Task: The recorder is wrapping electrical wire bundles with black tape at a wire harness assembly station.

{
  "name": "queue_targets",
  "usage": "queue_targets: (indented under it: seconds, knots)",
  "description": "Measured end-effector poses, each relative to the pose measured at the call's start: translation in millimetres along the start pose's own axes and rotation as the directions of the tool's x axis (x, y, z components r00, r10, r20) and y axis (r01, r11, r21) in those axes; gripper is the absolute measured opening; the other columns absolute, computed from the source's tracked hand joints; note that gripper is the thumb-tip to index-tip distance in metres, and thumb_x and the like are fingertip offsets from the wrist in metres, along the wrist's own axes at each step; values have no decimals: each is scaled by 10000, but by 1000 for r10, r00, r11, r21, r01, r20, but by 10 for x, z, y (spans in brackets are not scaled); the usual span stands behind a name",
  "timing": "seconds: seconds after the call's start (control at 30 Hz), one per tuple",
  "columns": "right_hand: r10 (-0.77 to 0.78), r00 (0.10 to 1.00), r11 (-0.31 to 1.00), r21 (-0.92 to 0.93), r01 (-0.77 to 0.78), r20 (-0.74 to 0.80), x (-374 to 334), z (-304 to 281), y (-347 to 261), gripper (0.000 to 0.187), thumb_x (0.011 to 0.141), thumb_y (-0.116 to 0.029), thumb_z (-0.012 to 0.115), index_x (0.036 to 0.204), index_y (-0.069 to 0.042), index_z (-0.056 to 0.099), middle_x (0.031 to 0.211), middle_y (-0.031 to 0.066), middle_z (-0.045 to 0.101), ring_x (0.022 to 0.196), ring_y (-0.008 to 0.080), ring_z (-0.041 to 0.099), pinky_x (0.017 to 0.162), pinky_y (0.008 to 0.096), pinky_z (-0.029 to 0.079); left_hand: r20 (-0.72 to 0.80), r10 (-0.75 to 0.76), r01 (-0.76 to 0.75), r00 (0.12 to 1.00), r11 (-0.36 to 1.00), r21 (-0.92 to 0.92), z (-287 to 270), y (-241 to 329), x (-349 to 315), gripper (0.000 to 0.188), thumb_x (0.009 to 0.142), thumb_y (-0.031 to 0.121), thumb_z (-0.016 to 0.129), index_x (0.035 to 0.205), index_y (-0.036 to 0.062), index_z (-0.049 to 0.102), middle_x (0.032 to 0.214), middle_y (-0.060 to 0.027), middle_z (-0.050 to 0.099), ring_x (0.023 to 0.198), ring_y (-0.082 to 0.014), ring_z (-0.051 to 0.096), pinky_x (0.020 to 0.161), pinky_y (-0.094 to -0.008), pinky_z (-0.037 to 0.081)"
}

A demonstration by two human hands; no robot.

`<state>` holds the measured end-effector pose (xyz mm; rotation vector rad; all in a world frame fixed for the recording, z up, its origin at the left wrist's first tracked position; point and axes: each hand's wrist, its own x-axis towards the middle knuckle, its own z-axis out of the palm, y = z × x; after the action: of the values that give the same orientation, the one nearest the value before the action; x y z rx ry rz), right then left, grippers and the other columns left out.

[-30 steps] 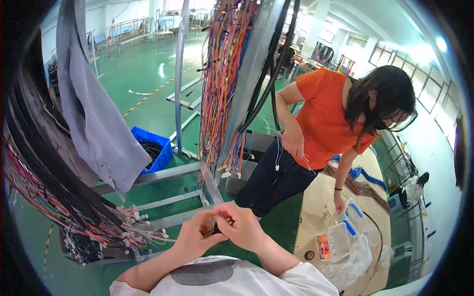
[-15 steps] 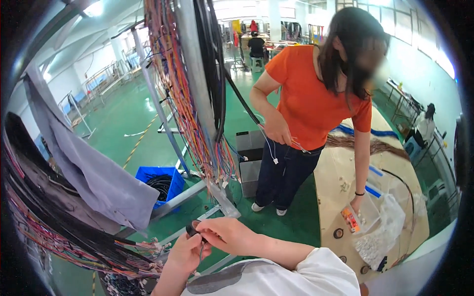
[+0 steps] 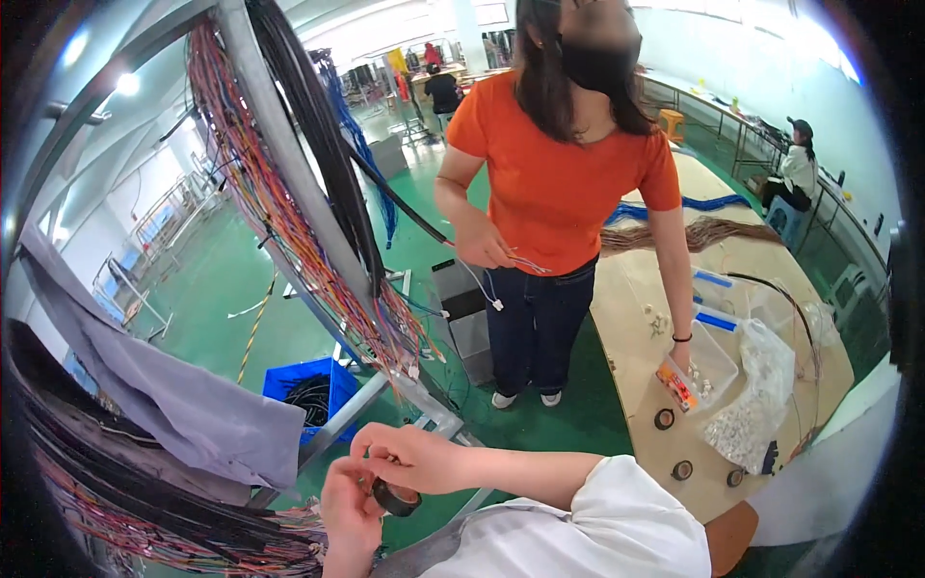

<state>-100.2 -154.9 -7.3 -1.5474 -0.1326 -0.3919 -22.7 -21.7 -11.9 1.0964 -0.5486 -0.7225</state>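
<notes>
Close together in front of my body, my left hand (image 3: 349, 503) and my right hand (image 3: 412, 459) are both closed, fingertips meeting. A roll of black tape (image 3: 397, 498) hangs just under my right hand's curled fingers, which seem to hold it. Whatever my left fingers pinch is hidden behind the knuckles. To the left of the hands lies a thick bundle of black and coloured wires (image 3: 183, 515), its ends close to my left wrist. Above them hang more coloured wires (image 3: 279, 241) on a metal frame (image 3: 299, 159).
A co-worker in an orange shirt (image 3: 564, 183) holds wires and reaches into a clear bin (image 3: 718, 364) on the wooden table (image 3: 626, 332). Tape rolls (image 3: 682, 470) and a bag of white connectors (image 3: 752, 414) lie there. A blue crate (image 3: 342, 390) and grey cloth (image 3: 193, 395) are at left.
My view has tilted up and turned right. The tape roll has swung lower, below my right hand, showing its round side. The co-worker's head is raised; one hand stays in the bin.
</notes>
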Motion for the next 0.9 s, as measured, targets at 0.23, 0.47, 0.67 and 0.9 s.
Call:
queue_targets:
  seconds: [0.23, 0.47, 0.67, 0.9]
  knots:
    - [-79, 997, 943, -325, 73, -6, -45, -3, -5, 138, 835, -135, 464, 946, -69, 414, 597, 113, 528, 527, 252, 526, 479, 335, 390, 81, -304, 264, 949, 908, 325, -85, 13, 63, 106, 734, 3, 575, 838, 13, 557, 749, -10, 525, 517, -39, 427, 421, -184, 295]
    - [-5, 999, 902, -432, 27, 50, -59, 26, 4, 184, 830, -145, 482, 983, -58, 429, 647, 114, 552, 546, 233, 531, 500, 316, 393, 284, 187, -339, 940, 579, 741, -141, -37, 49, 79, 725, 9, 612, 749, -12, 540, 787, -6, 531, 601, -71, 488, 516, -174, 372]
    - [-100, 992, 949, -293, 117, 70, -61, -5, -17, 127, 830, -120, 472, 938, -53, 474, 730, 112, 574, 646, 252, 574, 558, 324, 433, 235, 42, -131, 971, 918, 374, -74, -85, 11, 319, 708, -16, 625, 985, 1, 467, 864, -28, 530, 672, -79, 512, 545, -192, 407]
    - [-131, 991, 898, -425, 109, -21, -61, 118, 67, 87, 829, -126, 468, 891, -65, 469, 658, 125, 530, 643, 309, 544, 567, 361, 420, 112, -376, 362, 920, 924, 127, -207, -132, 109, 495, 724, 32, 609, 1164, 67, 385, 896, -43, 528, 643, -101, 502, 504, -198, 394]
